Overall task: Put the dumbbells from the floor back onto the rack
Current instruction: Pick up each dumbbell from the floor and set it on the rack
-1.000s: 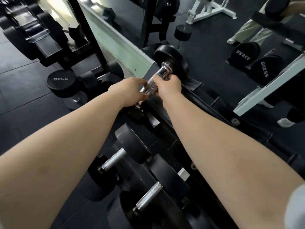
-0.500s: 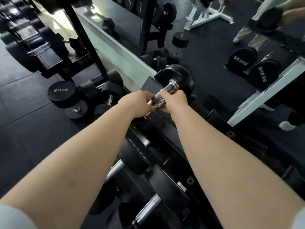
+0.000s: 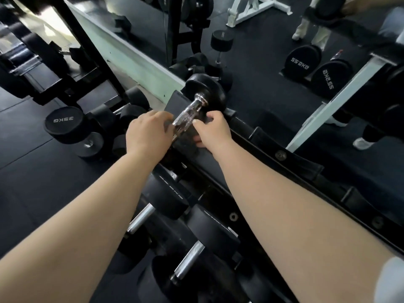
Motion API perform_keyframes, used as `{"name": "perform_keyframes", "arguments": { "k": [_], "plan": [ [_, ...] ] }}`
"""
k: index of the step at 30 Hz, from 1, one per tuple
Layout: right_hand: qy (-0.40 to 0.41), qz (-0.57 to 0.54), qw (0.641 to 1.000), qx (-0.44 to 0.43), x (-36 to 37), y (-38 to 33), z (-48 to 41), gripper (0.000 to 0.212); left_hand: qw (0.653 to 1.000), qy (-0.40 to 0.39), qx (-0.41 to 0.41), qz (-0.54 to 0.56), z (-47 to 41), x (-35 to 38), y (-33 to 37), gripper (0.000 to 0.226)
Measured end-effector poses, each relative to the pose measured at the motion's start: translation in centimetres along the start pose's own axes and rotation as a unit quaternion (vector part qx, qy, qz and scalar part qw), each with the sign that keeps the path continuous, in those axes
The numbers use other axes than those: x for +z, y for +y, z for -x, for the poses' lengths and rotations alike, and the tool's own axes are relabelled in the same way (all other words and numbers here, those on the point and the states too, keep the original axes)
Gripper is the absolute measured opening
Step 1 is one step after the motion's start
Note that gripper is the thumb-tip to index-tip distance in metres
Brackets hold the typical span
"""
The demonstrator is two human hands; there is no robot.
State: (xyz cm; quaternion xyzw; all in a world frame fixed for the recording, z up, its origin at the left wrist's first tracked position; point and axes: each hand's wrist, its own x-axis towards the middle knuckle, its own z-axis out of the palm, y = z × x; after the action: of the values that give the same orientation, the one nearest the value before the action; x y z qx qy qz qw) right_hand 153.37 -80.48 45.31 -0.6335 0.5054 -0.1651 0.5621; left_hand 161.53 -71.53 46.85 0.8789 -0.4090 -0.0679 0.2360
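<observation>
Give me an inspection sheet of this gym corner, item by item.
Surface: black rubber floor.
Job's things: dumbbell lies on the rack, top tier; 35KG dumbbell and smaller ones stand on the floor left of it; lower tier holds racked dumbbells.
Clutter: nothing seen.
Grips: left grip covers the handle at its near end, fingers hidden; right grip curled beside the handle, hold unclear.
Cables: nothing seen.
Surroundings: mirror behind the rack; second rack far left.
</observation>
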Motion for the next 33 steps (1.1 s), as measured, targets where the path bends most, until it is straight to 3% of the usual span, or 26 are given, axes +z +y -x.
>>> {"name": "perform_keyframes", "arguments": {
  "k": [2, 4, 7, 10, 14, 20, 24, 28, 33],
  "plan": [
    [0.006, 0.001, 1.000, -0.006, -2.1, 0.6, 2.1, 0.043, 0.997, 0.041, 0.057, 0.030, 2.0, 0.0, 0.7, 0.029],
    [0.018, -0.014, 1.000, -0.003, -4.6, 1.5, 4.7, 0.037, 0.993, 0.041, 0.062, 0.093, 4.4, 0.3, 2.2, 0.026],
    [0.046, -0.040, 0.998, -0.003, -9.0, 3.4, 9.3, 0.024, 0.977, -0.103, 0.054, 0.177, 8.6, 2.4, 5.4, 0.017],
    [0.100, -0.082, 0.992, -0.003, -14.3, 5.9, 14.6, 0.010, 0.935, -0.249, 0.090, 0.237, 13.1, 5.4, 9.6, 0.017],
    [0.192, -0.119, 0.974, 0.032, -21.4, 11.2, 23.3, 0.023, 0.888, -0.354, 0.079, 0.283, 20.7, 7.9, 15.5, 0.019],
    [0.303, -0.202, 0.928, 0.076, -28.4, 21.8, 41.5, 0.025, 0.837, -0.474, 0.154, 0.224, 37.1, 10.5, 22.8, 0.030],
    [0.411, -0.264, 0.860, 0.145, -30.8, 31.3, 57.4, 0.026, 0.781, -0.556, 0.229, 0.167, 51.8, 12.7, 26.8, 0.032],
    [0.508, -0.340, 0.756, 0.232, -32.1, 41.6, 75.3, 0.017, 0.718, -0.626, 0.277, 0.125, 68.5, 15.1, 31.3, 0.028],
    [0.626, -0.372, 0.623, 0.286, -32.9, 50.9, 93.6, 0.023, 0.637, -0.696, 0.328, 0.049, 86.8, 17.3, 34.9, 0.025]
  ]
}}
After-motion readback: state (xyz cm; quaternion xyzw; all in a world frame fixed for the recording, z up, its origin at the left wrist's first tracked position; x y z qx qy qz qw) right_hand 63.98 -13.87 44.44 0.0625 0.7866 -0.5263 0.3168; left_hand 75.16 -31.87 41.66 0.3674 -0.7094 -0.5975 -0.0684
